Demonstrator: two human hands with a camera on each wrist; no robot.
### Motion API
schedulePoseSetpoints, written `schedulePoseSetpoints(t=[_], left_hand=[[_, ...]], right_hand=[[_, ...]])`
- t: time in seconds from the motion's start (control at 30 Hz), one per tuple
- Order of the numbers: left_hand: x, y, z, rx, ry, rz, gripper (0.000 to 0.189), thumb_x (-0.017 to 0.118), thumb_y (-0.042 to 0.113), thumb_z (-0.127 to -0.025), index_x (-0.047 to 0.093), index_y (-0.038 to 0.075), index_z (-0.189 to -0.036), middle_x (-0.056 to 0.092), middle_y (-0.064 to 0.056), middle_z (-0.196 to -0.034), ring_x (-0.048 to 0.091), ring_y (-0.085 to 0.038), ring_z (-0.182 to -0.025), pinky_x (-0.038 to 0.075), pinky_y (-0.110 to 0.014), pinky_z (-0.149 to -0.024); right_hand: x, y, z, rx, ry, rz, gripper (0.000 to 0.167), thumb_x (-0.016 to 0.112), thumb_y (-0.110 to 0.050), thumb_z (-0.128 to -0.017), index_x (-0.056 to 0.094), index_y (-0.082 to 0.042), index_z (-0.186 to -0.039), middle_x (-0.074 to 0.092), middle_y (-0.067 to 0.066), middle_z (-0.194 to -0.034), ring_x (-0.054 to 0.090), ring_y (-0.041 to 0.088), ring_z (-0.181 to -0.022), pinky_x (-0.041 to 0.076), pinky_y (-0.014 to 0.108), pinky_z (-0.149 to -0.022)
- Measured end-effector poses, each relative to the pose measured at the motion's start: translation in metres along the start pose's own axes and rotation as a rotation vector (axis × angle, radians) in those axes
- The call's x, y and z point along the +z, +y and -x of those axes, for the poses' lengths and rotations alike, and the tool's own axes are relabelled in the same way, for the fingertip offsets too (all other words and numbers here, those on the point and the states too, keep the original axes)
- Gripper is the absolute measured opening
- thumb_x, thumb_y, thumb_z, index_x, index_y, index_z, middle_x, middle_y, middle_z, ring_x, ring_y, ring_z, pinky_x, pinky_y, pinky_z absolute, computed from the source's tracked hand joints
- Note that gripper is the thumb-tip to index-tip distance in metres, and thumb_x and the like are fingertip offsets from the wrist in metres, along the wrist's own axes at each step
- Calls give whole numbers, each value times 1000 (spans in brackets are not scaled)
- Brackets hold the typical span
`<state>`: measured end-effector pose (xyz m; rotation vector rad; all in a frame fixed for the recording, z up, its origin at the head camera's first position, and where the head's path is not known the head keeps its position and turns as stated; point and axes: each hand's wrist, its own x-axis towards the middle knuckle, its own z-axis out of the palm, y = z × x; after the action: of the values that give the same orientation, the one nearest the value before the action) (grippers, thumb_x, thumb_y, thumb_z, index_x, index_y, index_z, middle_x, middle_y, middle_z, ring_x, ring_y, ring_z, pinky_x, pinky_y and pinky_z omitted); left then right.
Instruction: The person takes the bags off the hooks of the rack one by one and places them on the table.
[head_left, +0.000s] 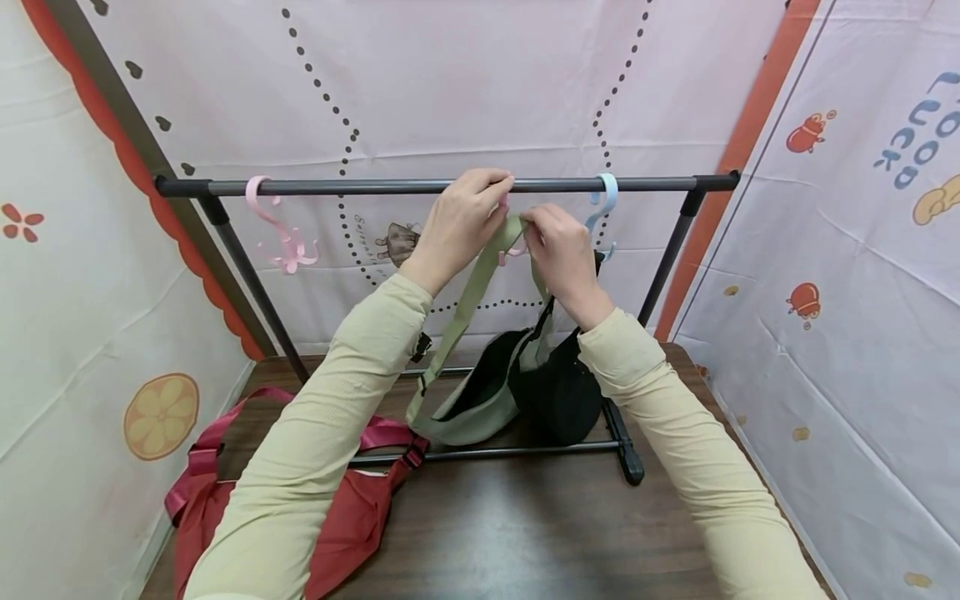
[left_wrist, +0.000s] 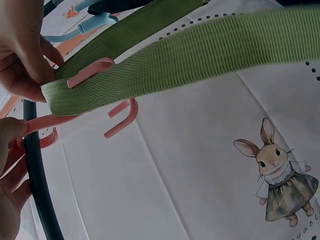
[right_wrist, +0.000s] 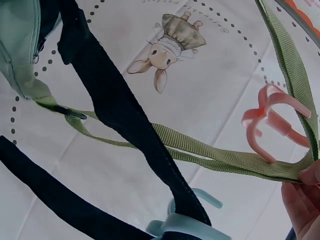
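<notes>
My left hand [head_left: 468,218] is up at the black rod, its thumb and fingers pinching the stem of a pink multi-prong hook [left_wrist: 52,121]. With the right hand [head_left: 562,258] I pinch a green webbing strap [head_left: 468,304] where it folds over, beside that hook. One pink prong [left_wrist: 90,72] lies against the strap in the left wrist view, and the strap passes behind it. Below hangs the light green bag [head_left: 480,421], its opening showing dark inside. A black bag [head_left: 558,392] is beside it, its black strap [right_wrist: 115,100] looped through a blue hook [right_wrist: 195,225].
The black rack's top rod [head_left: 360,187] spans the view. Another pink hook [head_left: 285,242] hangs on its left part, bare. A red bag [head_left: 356,525] with a crimson strap lies on the brown table [head_left: 510,533], front left, partly behind my left sleeve. Printed cloth walls surround it.
</notes>
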<state>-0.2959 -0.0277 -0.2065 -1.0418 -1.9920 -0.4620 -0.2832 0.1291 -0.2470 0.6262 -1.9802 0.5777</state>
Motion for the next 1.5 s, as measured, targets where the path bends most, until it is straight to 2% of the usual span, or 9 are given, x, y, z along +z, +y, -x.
schedulePoseSetpoints(t=[0.23, 0.57, 0.77, 0.93, 1.1, 1.27, 1.37, 1.5], left_hand=[[-2, 1, 0, -7, 2, 9, 23, 53, 1, -87, 63, -3, -108, 61, -13, -110, 54, -26, -106, 39, -25, -96], [-1, 1, 3, 1, 15, 17, 23, 52, 2, -89, 63, -3, -109, 61, -13, -110, 54, -26, -106, 38, -26, -97], [1, -1, 5, 13, 47, 55, 24, 48, 3, -91, 64, -3, -109, 61, -14, -110, 54, -25, -106, 39, -26, -96], [4, -2, 10, -10, 80, 44, 27, 46, 5, -92, 59, -4, -115, 57, -16, -118, 51, -26, -112, 37, -24, -98], [0, 2, 21, -46, 150, 62, 32, 53, 7, -90, 55, -6, -118, 52, -18, -124, 47, -27, -117, 34, -25, -101], [-7, 12, 41, -14, 200, 113, 35, 57, 6, -86, 54, -7, -118, 52, -19, -123, 48, -28, -115, 33, -25, -102], [-7, 17, 58, -5, 202, 143, 38, 60, 7, -83, 54, -8, -118, 52, -19, -123, 49, -28, -114, 32, -26, -102], [-3, 21, 83, -19, 170, 173, 43, 64, 10, -81, 53, -7, -118, 51, -20, -124, 48, -29, -115, 33, -28, -103]], right_hand=[[-5, -3, -3, -7, -1, 13, 14, 53, 5, -85, 67, 3, -86, 66, 14, -87, 62, 24, -81, 50, 32, -72], [-12, -8, -12, -79, 93, 21, 16, 52, 5, -84, 68, 3, -84, 66, 12, -84, 62, 23, -78, 50, 31, -70], [-15, -15, -10, -91, 83, 24, 16, 52, 4, -85, 69, 3, -85, 66, 12, -84, 62, 24, -79, 50, 32, -71], [-15, -20, -4, -103, 64, 16, 16, 52, 5, -84, 68, 4, -86, 66, 13, -86, 63, 24, -82, 51, 31, -74], [-14, -25, 0, -120, 56, 17, 16, 52, 4, -85, 68, 4, -86, 66, 13, -86, 63, 24, -82, 51, 31, -74], [-17, -27, -1, -129, 62, 18, 16, 53, 5, -85, 68, 4, -87, 66, 12, -86, 63, 23, -82, 51, 30, -73], [-19, -28, -2, -138, 65, 18, 16, 52, 6, -84, 68, 4, -87, 66, 12, -86, 63, 23, -82, 51, 30, -74], [-21, -29, -3, -142, 67, 22, 17, 52, 6, -85, 69, 4, -87, 66, 12, -86, 63, 24, -83, 52, 31, -74]])
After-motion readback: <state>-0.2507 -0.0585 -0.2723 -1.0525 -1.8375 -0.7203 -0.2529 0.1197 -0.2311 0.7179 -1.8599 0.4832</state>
